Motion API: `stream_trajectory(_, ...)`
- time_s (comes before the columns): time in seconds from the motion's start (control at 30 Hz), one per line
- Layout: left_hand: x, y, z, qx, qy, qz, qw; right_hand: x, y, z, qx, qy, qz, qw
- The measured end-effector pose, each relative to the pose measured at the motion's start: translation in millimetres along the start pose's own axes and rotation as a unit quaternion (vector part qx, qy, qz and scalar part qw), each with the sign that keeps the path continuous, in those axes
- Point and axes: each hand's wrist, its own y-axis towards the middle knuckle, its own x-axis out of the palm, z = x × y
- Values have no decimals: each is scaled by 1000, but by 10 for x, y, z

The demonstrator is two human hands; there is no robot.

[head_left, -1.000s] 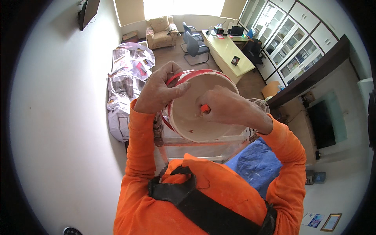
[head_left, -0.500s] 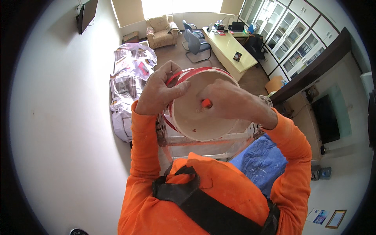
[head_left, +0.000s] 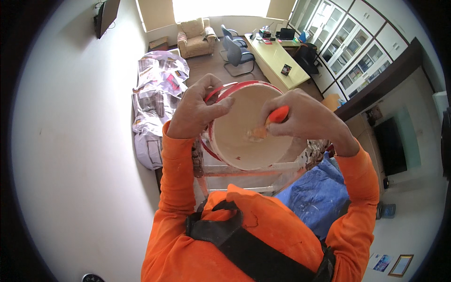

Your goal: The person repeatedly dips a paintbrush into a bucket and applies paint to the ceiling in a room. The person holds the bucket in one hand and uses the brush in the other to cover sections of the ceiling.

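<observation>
A white bucket with a red rim sits in front of me at the top of a paint-spattered stepladder, its inside coated cream. My left hand is closed on the bucket's rim at the left, with the thumb over the lip. Inside the bucket's right half, my right hand grips the orange handle of a tool; its pale lower end, perhaps a brush, points down toward the cream surface, and I cannot tell whether it touches.
Below right lies a blue tarp. A sheet-covered sofa runs along the left wall, beneath a wall-mounted screen. Ahead are an armchair, chairs, a cream desk and glass-fronted cabinets; another screen is at right.
My right hand has moved rightward with the orange-handled tool, and more of the handle and its pale end now shows. My left hand stays on the rim, shifted only slightly in view.
</observation>
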Motion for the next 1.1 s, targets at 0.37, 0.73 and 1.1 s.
stream_trajectory(0.37, -43, 4, -56, -6, 53, 24, 998, -165, -140, 121, 33, 125, -3, 992)
stream_trajectory(0.73, -88, 101, -101, -2, 105, 97, 990, 336, -581, 973, -30, 755, 284, 590)
stream_trajectory(1.1, -236, 91, -410, 42, 97, 141, 984, -269, -734, 209, -235, 742, 414, 472)
